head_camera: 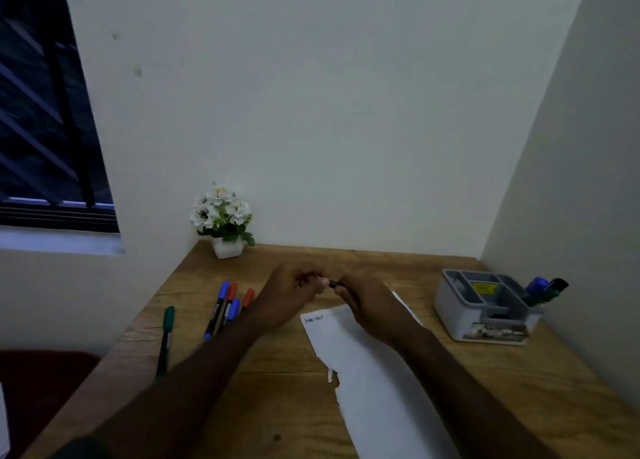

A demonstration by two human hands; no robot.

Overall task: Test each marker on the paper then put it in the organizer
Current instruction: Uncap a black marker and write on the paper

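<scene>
Desk (294, 382) with paper (374, 372) directly beneath the right hand (367, 306); organizer (485, 308) well to that hand's right, two markers already standing in it. Left hand (287, 294) and right hand meet over the paper's far edge, both pinching a dark marker (334, 283). Judged step: uncapping or recapping. Next: stroke the paper or carry it rightward. Untested markers (225, 306) lie beside the left hand.
</scene>
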